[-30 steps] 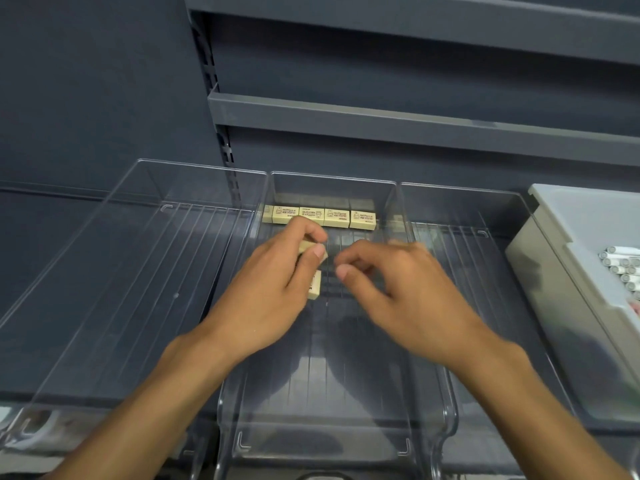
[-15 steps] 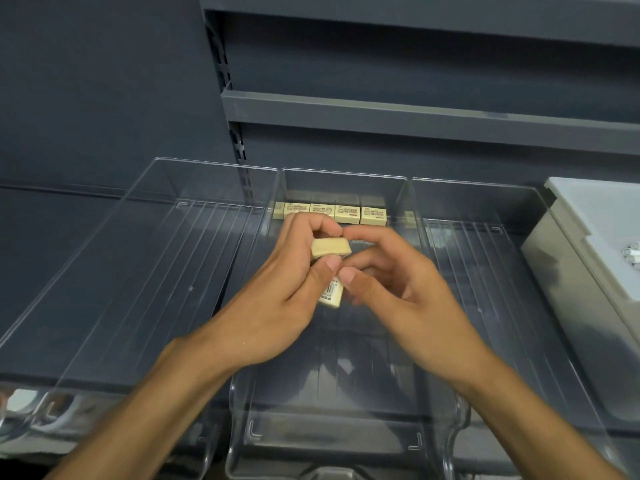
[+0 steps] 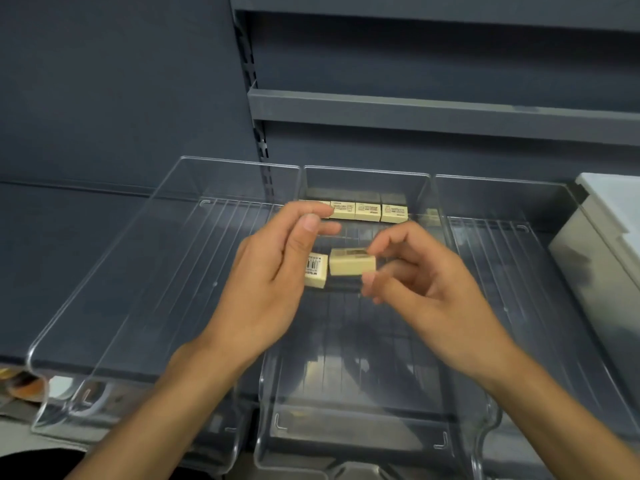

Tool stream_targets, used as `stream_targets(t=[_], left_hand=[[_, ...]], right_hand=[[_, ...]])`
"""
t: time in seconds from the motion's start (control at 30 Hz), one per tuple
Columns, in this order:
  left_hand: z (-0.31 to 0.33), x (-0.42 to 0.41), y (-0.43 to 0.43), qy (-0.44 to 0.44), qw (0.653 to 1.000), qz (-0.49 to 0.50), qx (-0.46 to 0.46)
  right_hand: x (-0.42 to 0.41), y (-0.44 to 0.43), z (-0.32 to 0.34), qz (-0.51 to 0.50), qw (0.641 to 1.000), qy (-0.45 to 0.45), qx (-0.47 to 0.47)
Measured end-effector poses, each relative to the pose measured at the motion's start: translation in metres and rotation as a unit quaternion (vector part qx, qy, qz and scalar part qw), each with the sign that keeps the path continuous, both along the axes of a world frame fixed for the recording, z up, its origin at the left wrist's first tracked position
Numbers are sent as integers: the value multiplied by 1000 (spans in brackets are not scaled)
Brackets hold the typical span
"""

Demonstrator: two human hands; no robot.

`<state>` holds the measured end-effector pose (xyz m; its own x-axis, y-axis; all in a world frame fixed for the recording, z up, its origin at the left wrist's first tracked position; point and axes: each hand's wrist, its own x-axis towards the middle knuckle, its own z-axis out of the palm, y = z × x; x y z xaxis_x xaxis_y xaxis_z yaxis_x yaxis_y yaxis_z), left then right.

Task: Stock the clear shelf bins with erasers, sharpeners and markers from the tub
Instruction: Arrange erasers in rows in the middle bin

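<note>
Two erasers in my hands, above the middle bin

My right hand [image 3: 426, 289] pinches a cream eraser [image 3: 351, 270] between thumb and fingertips, the other fingers loosely curled. My left hand [image 3: 273, 282] keeps a barcode eraser [image 3: 316, 270] tucked against its palm, thumb and forefinger spread apart above it. Both hover over the middle clear bin [image 3: 367, 455]. Just beyond my fingertips, a row of erasers [image 3: 369, 212] lines the bin's back wall. Far to my right sits the grey tub [image 3: 602, 237].

Bare forearms [image 3: 166, 407]; no sleeves
</note>
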<state>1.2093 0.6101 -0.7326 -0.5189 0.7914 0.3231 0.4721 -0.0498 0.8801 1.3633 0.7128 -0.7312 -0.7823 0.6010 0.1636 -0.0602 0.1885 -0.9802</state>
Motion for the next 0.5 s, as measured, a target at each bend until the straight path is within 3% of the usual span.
stream_targets(t=[0.3, 0.5], left_hand=[[4, -4, -3, -24, 999, 27, -14], [8, -3, -10, -75, 994, -12, -73]], right_hand=[[-8, -10, -3, 33, 999, 22, -21], [-7, -4, -8, 44, 994, -33, 95]])
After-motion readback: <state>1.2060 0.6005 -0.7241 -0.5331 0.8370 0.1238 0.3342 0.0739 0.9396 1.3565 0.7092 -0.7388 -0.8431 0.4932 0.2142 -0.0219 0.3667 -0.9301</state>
